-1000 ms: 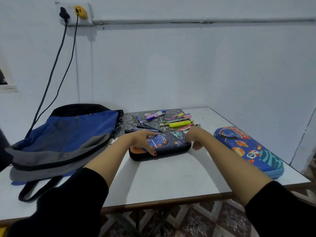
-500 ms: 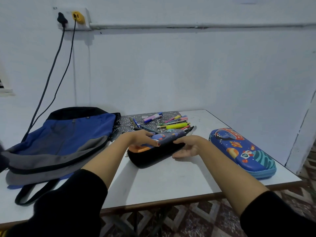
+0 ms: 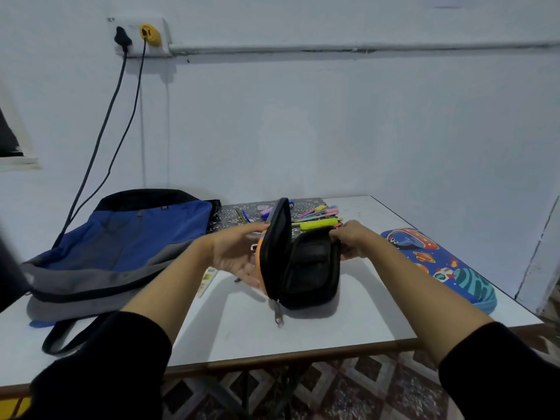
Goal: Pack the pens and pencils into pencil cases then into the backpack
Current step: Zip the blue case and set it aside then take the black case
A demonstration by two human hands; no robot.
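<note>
A dark pencil case (image 3: 306, 268) with an orange edge stands open on the white table (image 3: 303, 328), its black lining showing. My left hand (image 3: 236, 256) holds the raised lid from the left, fingers spread along it. My right hand (image 3: 348, 241) grips the far right rim of the case's base. Behind the case lie several pens, pencils and highlighters (image 3: 315, 218) on a speckled mat. A second, blue space-print pencil case (image 3: 439, 265) lies closed on the right. The blue and grey backpack (image 3: 121, 247) lies on the left of the table.
Two cables (image 3: 100, 140) hang from a wall socket (image 3: 139, 36) down behind the backpack. A small card or ruler (image 3: 207, 280) lies under my left forearm. The table's front edge (image 3: 272, 359) is near me, tiled floor below.
The dark case lay shut and flat a second ago; its lid has now swung up and open to the left, with my left hand moved behind it and my right hand on the base.
</note>
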